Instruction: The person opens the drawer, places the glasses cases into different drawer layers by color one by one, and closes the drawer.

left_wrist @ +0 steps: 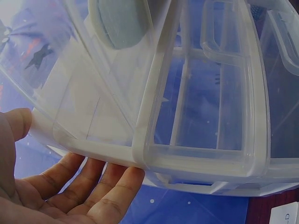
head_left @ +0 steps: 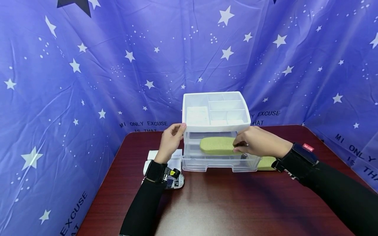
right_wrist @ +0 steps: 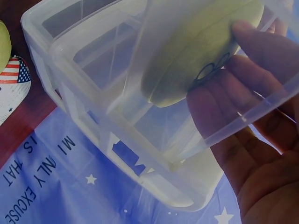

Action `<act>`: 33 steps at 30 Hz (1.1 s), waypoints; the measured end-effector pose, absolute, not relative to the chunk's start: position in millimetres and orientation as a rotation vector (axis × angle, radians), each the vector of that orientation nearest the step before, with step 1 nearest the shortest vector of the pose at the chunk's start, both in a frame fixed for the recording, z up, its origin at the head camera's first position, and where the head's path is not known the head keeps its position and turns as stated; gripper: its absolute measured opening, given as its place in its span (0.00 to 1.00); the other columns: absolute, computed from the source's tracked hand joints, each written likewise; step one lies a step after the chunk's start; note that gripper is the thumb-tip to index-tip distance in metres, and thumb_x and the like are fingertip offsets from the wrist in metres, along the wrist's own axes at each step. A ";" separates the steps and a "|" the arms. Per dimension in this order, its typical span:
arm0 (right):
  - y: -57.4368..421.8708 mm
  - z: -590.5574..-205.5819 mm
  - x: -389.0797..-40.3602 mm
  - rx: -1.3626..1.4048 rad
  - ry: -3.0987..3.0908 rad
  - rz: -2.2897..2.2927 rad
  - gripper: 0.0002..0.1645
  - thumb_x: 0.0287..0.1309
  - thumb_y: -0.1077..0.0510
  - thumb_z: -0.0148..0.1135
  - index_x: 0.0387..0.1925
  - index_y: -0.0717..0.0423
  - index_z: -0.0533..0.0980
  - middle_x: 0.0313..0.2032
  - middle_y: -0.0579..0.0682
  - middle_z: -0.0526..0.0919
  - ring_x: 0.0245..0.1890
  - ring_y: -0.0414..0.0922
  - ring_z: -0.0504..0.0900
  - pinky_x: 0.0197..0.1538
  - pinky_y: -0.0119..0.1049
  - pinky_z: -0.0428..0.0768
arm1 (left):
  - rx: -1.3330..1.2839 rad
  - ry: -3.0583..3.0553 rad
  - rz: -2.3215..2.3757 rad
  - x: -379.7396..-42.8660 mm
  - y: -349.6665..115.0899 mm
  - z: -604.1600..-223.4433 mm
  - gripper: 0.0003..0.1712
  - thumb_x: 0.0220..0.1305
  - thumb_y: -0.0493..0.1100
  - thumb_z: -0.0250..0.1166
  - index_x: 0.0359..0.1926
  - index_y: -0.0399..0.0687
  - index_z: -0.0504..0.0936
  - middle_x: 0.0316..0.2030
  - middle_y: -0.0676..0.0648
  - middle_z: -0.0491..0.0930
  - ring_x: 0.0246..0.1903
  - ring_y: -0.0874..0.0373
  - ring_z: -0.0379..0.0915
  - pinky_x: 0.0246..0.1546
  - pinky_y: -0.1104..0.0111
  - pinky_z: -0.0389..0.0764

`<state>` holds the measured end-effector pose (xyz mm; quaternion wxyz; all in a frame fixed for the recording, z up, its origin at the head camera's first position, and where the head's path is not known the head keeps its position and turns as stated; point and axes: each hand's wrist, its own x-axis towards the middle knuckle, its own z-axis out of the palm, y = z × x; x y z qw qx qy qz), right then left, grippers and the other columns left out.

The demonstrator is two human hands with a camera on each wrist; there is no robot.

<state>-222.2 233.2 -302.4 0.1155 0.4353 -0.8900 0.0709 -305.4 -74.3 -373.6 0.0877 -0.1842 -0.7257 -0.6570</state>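
A white drawer unit (head_left: 217,128) with a sectioned top tray stands on the table, one clear drawer (head_left: 220,165) pulled out. My right hand (head_left: 255,142) pinches the right end of a yellow-green glasses case (head_left: 217,146) between thumb and fingers, over that drawer. In the right wrist view, a dark glasses outline shows on the case (right_wrist: 187,60), beside the fingertips. My left hand (head_left: 170,141) touches the unit's upper left corner. The left wrist view has that hand (left_wrist: 70,191) with fingers extended against the unit's side and the thumb apart at its edge.
Left of the unit lie white boxes (head_left: 152,154) and a patterned case (head_left: 177,182) with a flag print, partly behind my left wrist. Another yellow-green case (head_left: 266,163) lies at the right, partly hidden by my right wrist. A blue star-printed curtain (head_left: 177,59) hangs behind the table.
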 end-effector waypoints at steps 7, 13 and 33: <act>232.0 -301.2 -225.4 1.262 -2.624 0.227 0.06 0.52 0.59 0.73 0.26 0.47 0.82 0.24 0.36 0.75 0.22 0.28 0.72 0.25 0.26 0.75 | -0.555 -2.152 -1.965 -306.0 -74.0 -373.7 0.31 0.66 0.63 0.60 0.53 0.40 0.79 0.46 0.44 0.80 0.47 0.54 0.77 0.47 0.68 0.81; 232.8 -301.2 -229.7 1.264 -2.626 0.208 0.05 0.52 0.59 0.73 0.26 0.48 0.82 0.23 0.36 0.75 0.22 0.29 0.71 0.25 0.27 0.75 | -0.561 -2.144 -1.967 -306.8 -73.9 -374.5 0.30 0.66 0.62 0.60 0.52 0.40 0.79 0.46 0.44 0.80 0.47 0.54 0.77 0.47 0.67 0.81; 233.5 -299.6 -240.5 1.234 -2.625 0.191 0.06 0.52 0.58 0.73 0.25 0.46 0.82 0.23 0.35 0.75 0.20 0.28 0.70 0.23 0.26 0.72 | -0.564 -2.148 -1.969 -306.0 -74.3 -373.5 0.30 0.66 0.62 0.60 0.53 0.40 0.79 0.47 0.44 0.80 0.48 0.54 0.76 0.47 0.68 0.81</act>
